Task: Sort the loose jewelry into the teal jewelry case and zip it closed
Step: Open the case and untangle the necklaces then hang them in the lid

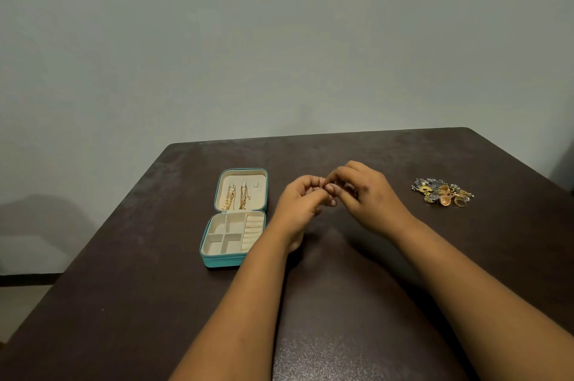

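Starting at your 10 o'clock, the teal case (233, 216) lies flat and wide open on the dark table (341, 303), its lid folded back away from you. Gold chains (236, 198) hang inside the cream lid; the divided tray nearer you shows bare cream compartments and a row of ring rolls along its right side.

Just right of the case, at about 12 o'clock, your left hand (299, 203) is curled, fingers bent in, pinching a small reddish-gold ring (321, 182) at the fingertips. Your right hand (368, 194) meets it from the other side, its fingertips closed in on the same ring, so both hands touch there, raised a little above the table. Whether the right fingers actually grip the ring or only touch it, you cannot tell from here.

Over at 2 o'clock, well apart from your hands, the loose pile of jewelry (442, 191) sits on the table, a tangle of gold, grey and coppery pieces.
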